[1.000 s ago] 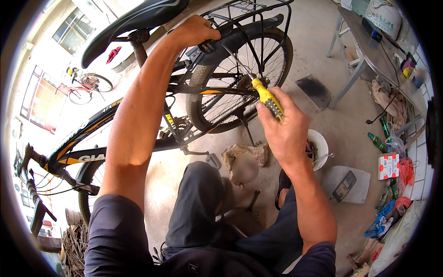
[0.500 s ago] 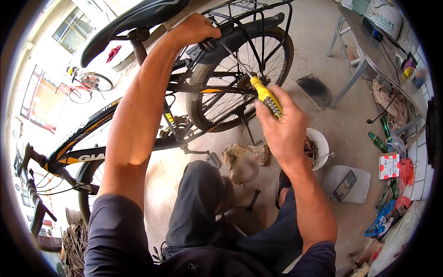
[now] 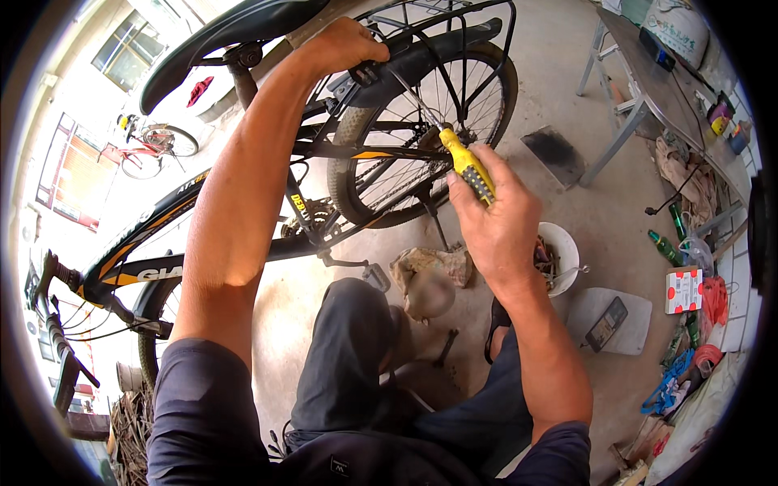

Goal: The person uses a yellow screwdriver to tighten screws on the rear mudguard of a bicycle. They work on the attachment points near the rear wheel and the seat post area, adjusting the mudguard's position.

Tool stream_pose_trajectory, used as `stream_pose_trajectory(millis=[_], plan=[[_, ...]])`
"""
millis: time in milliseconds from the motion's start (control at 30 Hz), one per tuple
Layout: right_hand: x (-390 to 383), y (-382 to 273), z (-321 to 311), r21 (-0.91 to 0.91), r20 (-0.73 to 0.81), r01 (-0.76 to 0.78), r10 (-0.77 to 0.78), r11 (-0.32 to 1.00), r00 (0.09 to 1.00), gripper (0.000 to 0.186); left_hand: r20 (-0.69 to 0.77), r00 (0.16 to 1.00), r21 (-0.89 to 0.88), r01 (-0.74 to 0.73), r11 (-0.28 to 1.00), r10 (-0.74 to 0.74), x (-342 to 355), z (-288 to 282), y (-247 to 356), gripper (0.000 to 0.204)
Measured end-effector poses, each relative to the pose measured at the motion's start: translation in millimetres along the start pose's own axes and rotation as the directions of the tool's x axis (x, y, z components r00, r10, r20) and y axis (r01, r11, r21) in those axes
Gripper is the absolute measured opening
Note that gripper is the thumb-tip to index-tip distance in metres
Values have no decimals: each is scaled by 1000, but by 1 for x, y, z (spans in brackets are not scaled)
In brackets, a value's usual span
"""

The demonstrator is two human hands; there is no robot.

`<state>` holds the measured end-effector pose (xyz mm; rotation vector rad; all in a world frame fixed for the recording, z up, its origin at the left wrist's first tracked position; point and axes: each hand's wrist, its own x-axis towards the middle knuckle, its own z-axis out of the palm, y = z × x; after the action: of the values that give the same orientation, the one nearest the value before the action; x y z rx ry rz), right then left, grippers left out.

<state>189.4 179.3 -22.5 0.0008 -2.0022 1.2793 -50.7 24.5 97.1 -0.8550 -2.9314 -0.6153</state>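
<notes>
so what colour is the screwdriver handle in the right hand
Yellow with dark grip dots, on the screwdriver; head view.

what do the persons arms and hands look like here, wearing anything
Both forearms are bare from the upper arm down. Short dark navy sleeves cover the shoulders and upper arms. The left hand and right hand wear no gloves, and no watch, ring or band shows on either wrist.

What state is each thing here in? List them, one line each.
Left hand: closed on the rear rack under the saddle.
Right hand: gripping the screwdriver.
Yellow-handled screwdriver: held, shaft angled up toward the rack mount.
Black bicycle: upright, kickstand down.
White bowl: on the floor, holding small metal parts.
Green bottle: lying on its side.
</notes>
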Motion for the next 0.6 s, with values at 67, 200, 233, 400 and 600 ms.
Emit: stream_pose_trajectory(millis=[67, 200, 233, 400, 600], plan=[[0, 0, 1, -56, -7, 54, -54, 997, 998, 37, -5, 1000, 15, 2, 1000, -2, 1, 1, -2, 35], [1, 4, 2, -119, -38, 146, -152, 982, 988, 39, 0, 1000, 24, 11, 1000, -11, 3, -1, 0, 35], [1, 6, 4, -109, -50, 156, -162, 982, 985, 39, -4, 1000, 32, 12, 999, -11, 2, 0, 0, 35], [5, -3, -9, -194, 78, 84, -70, 977, 994, 37, 16, 1000, 19, 2, 1000, -2, -1, 0, 1, 33], [12, 7, -11, 5, 65, -46, 46, 999, 997, 36, 25, 1000, 11, -5, 1000, 5, 5, 0, -7, 32]])
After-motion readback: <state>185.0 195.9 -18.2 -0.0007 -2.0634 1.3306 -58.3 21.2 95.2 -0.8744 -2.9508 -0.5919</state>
